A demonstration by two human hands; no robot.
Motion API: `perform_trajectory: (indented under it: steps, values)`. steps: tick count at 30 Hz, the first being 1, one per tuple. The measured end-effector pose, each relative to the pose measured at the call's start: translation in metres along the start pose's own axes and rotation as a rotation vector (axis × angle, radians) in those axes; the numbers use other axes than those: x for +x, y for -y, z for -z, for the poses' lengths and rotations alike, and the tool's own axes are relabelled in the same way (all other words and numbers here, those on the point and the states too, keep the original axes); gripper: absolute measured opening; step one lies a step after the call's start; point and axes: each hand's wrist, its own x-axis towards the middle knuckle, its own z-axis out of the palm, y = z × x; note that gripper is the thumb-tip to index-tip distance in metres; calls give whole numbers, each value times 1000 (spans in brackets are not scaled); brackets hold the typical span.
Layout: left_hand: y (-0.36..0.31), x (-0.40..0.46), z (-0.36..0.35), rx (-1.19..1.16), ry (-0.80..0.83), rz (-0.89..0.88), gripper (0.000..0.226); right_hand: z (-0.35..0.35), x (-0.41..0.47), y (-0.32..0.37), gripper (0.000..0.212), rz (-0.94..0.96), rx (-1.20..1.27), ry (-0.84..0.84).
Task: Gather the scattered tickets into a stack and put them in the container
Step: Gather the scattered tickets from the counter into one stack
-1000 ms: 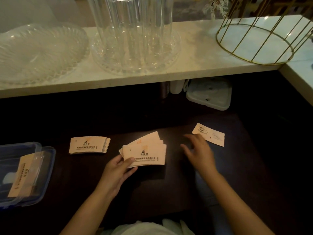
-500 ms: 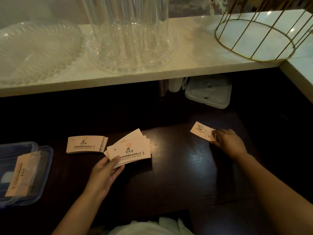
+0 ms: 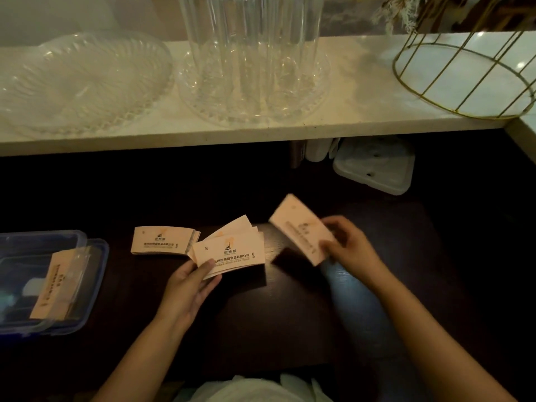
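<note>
My left hand (image 3: 188, 288) grips a fanned bunch of pale orange tickets (image 3: 232, 250) just above the dark table. A single ticket (image 3: 301, 227) is pinched in my right hand (image 3: 348, 245), lifted off the table and tilted, a short way right of the fan. A separate neat stack of tickets (image 3: 161, 240) lies flat to the left of the fan. At the far left sits a clear blue plastic container (image 3: 95, 256) with some tickets (image 3: 55, 285) inside it.
A white counter ledge (image 3: 348, 120) runs across the back, holding a glass dish (image 3: 78, 82), a tall glass vessel (image 3: 252, 53) on a glass plate, and a gold wire basket (image 3: 464, 74). A white lid (image 3: 377, 166) lies under the ledge.
My right hand reached right to the lone ticket, picked it up and carried it left toward the fan. My left hand kept holding the fanned tickets.
</note>
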Motion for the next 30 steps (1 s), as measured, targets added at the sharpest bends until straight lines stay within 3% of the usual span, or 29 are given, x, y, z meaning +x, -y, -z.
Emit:
perform_trajectory:
  steps: [3,10,13,15,18,20,23,26,30]
  values:
    - [-3,-1,5,16,21,-20,22,-31,-1,28,37,38,63,169]
    - [-8,-7,23,113,82,-74,31,-93,-4,50,30,51,-91,123]
    - [-9,-7,35,116,53,-97,29,-122,-9,50,54,85,-148,-9]
    - [-11,-6,46,100,36,-92,26,-136,-10,44,70,-30,-37,-38]
    - [-17,-1,65,103,34,-52,25,-153,-9,44,38,-278,399,197]
    - [-24,5,78,144,44,-36,22,-167,-3,47,21,-314,435,246]
    - [-38,21,93,209,15,-61,16,-191,13,59,15,-355,367,214]
    - [-53,45,98,345,-129,-141,9,-219,31,72,11,-427,366,146]
    - [-67,77,97,523,-259,-250,8,-251,46,81,24,-505,344,33]
